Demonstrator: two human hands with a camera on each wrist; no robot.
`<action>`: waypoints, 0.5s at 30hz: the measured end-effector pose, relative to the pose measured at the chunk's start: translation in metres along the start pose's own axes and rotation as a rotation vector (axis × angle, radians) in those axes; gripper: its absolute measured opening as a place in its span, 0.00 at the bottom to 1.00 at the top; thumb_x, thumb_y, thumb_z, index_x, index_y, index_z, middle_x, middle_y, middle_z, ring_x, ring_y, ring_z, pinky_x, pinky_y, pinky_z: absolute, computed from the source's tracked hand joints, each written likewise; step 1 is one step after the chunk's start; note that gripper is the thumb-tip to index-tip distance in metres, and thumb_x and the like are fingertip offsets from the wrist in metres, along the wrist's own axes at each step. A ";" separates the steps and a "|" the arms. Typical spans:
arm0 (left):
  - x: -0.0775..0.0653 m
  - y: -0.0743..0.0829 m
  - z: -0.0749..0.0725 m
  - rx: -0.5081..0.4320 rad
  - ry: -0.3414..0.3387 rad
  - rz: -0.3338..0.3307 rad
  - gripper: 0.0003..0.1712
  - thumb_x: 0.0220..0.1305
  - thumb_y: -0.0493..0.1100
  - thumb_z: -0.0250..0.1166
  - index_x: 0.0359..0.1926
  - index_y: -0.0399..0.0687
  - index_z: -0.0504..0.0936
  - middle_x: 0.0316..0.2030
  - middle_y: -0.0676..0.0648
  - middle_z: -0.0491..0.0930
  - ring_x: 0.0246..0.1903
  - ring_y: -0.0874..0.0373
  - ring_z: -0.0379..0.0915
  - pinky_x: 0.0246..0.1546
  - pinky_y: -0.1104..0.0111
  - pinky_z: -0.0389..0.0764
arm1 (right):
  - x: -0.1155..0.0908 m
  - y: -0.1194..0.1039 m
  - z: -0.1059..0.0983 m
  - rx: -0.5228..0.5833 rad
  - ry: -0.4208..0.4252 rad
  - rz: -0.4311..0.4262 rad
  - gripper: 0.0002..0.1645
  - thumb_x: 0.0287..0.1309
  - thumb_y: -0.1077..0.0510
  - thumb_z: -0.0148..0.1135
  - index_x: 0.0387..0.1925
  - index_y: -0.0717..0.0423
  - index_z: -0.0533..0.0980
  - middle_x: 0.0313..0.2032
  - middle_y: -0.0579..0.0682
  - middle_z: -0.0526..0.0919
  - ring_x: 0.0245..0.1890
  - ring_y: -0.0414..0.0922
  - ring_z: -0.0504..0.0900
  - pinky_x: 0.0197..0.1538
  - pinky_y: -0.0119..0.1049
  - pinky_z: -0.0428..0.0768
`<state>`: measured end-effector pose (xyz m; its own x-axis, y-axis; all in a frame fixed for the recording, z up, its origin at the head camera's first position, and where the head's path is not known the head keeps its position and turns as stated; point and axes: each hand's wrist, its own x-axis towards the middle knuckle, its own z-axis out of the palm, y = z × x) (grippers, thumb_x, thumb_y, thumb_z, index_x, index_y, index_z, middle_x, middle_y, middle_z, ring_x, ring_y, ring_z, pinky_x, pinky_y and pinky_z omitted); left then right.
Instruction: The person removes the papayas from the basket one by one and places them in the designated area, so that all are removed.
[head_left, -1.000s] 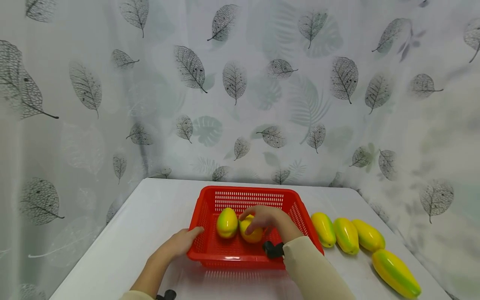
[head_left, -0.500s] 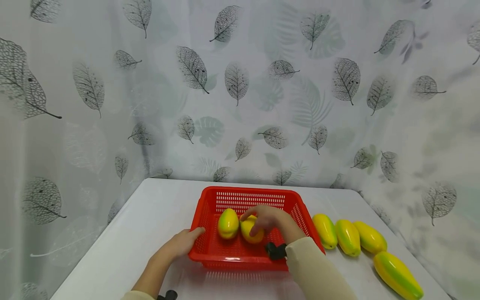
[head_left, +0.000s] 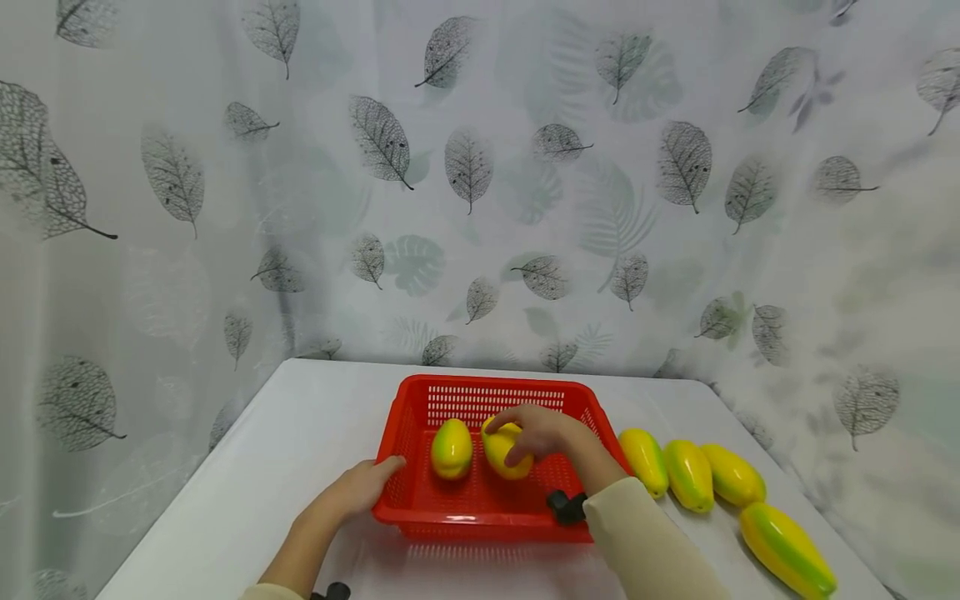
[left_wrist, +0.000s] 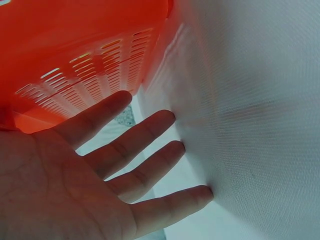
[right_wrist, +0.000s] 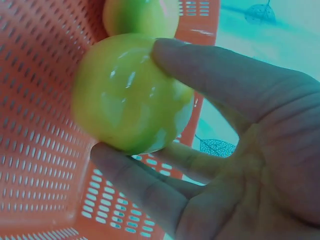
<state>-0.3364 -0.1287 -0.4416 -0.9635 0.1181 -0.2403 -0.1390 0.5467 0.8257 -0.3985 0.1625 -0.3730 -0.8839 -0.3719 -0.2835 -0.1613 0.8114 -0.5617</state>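
A red plastic basket (head_left: 465, 518) with slotted walls stands on the white table. Inside it lie two glossy yellow-green papayas, a left papaya (head_left: 452, 450) and a right papaya (head_left: 497, 450). My right hand (head_left: 543, 433) grips the right one from above, thumb on one side and fingers on the other, as the right wrist view shows. My left hand (head_left: 363, 486) is at the basket's left rim, its thumb over the edge. In the left wrist view its four fingers stretch out straight and spread beneath the basket's outer wall; the thumb is hidden there.
Several more papayas lie on the table right of the basket, such as the nearest large papaya (head_left: 787, 550) by the right edge. A leaf-patterned curtain (head_left: 480, 208) hangs behind the white table (head_left: 247, 467) and along both sides.
The right papaya has shifted slightly right with my right hand, and a gap now shows between it and the left one. My left hand stays at the rim.
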 end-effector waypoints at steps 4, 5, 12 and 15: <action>0.000 -0.001 0.000 0.011 0.002 -0.008 0.27 0.77 0.56 0.48 0.48 0.37 0.80 0.28 0.47 0.85 0.29 0.57 0.81 0.39 0.63 0.83 | -0.005 0.000 -0.002 0.009 0.006 -0.010 0.29 0.52 0.62 0.77 0.55 0.37 0.84 0.60 0.52 0.79 0.50 0.50 0.77 0.46 0.44 0.86; 0.000 -0.001 0.000 0.013 0.003 -0.008 0.27 0.78 0.56 0.48 0.48 0.37 0.81 0.28 0.47 0.85 0.29 0.57 0.81 0.39 0.63 0.83 | -0.007 0.000 -0.003 0.016 0.009 -0.006 0.29 0.52 0.62 0.77 0.55 0.36 0.84 0.60 0.52 0.79 0.50 0.50 0.77 0.46 0.44 0.86; 0.000 0.000 0.000 0.015 0.006 -0.003 0.27 0.78 0.56 0.47 0.47 0.38 0.81 0.27 0.46 0.85 0.28 0.56 0.81 0.39 0.64 0.82 | -0.019 0.002 -0.011 0.016 0.052 -0.018 0.29 0.52 0.60 0.77 0.55 0.33 0.84 0.62 0.50 0.79 0.50 0.49 0.78 0.45 0.42 0.86; 0.001 0.001 0.001 0.020 0.010 -0.003 0.28 0.78 0.57 0.45 0.46 0.37 0.82 0.26 0.47 0.84 0.28 0.56 0.80 0.37 0.65 0.80 | -0.024 0.005 -0.015 0.009 0.064 -0.026 0.29 0.52 0.59 0.78 0.55 0.33 0.84 0.62 0.50 0.79 0.49 0.48 0.78 0.45 0.41 0.86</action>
<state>-0.3370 -0.1271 -0.4413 -0.9652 0.1082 -0.2382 -0.1379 0.5632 0.8148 -0.3847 0.1824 -0.3577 -0.9058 -0.3632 -0.2182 -0.1811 0.7974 -0.5756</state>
